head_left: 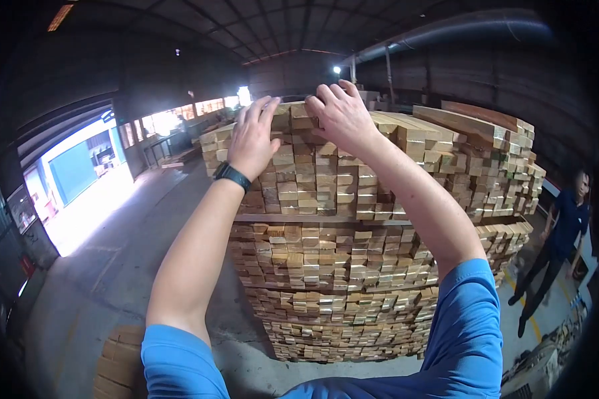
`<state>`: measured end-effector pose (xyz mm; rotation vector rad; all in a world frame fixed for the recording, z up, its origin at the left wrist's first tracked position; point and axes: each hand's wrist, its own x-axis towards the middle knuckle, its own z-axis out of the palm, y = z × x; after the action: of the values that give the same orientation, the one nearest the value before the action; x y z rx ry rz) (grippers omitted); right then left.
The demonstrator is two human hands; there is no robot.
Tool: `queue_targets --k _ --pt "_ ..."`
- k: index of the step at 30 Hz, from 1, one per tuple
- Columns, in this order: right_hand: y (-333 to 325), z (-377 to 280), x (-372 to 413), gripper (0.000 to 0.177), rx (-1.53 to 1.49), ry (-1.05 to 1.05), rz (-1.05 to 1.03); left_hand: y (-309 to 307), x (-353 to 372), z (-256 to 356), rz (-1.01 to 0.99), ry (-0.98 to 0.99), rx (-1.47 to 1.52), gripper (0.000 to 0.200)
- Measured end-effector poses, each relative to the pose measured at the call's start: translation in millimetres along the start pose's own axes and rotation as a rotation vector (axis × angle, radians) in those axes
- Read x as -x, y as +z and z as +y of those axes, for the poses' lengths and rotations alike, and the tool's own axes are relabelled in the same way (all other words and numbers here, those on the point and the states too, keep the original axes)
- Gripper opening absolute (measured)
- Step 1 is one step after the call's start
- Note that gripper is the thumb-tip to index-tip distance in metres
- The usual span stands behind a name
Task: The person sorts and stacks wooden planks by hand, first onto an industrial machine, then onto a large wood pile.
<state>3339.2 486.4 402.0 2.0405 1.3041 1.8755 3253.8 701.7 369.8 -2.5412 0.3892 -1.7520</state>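
Note:
A tall stack of cut wooden slats (353,266) stands in front of me, ends facing me, with a flat board dividing its upper and lower halves. My left hand (253,138) reaches up to the top row near the stack's left corner, fingers spread on the slat ends; a black watch (231,175) is on that wrist. My right hand (339,114) rests on the top of the stack near its middle, fingers curled over the uppermost slats. Both arms wear blue short sleeves. Whether either hand grips a single slat is not clear.
A person in dark clothes (558,246) stands at the right beside the stack. More timber stacks (173,158) lie far back left near bright doorways (80,169). Concrete floor (106,266) runs along the left. A smaller pile of wood (116,366) sits at lower left.

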Motion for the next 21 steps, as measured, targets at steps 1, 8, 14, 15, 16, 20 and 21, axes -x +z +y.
queue_targets --k 1,8,14,15,16,20,21 --pt "1.1 0.6 -1.6 0.048 0.017 -0.016 -0.003 6.9 -6.1 -4.4 -0.009 0.047 -0.034 0.084" --pt "-8.4 9.9 -4.3 0.045 0.083 -0.132 -0.037 15.2 -23.4 -0.6 0.072 0.131 -0.035 0.059" --pt "-76.2 22.7 22.5 0.053 -0.042 -0.101 0.035 -30.8 -17.7 45.0 0.141 0.199 0.106 0.056" --pt "-88.3 21.9 26.9 0.056 -0.039 -0.088 0.035 -36.3 -15.0 51.9 0.132 0.157 0.189 0.055" --pt "-93.8 20.6 30.8 0.056 -0.043 -0.084 0.050 -41.5 -11.4 58.1 0.121 0.117 0.269 0.054" --pt "-98.8 19.8 39.3 0.056 -0.069 -0.053 0.059 -37.9 -2.5 65.4 0.133 -0.364 1.232 0.060" --pt "-98.8 19.6 40.0 0.056 -0.076 -0.044 0.046 -38.5 -1.5 67.6 0.106 -0.523 1.366 0.079"
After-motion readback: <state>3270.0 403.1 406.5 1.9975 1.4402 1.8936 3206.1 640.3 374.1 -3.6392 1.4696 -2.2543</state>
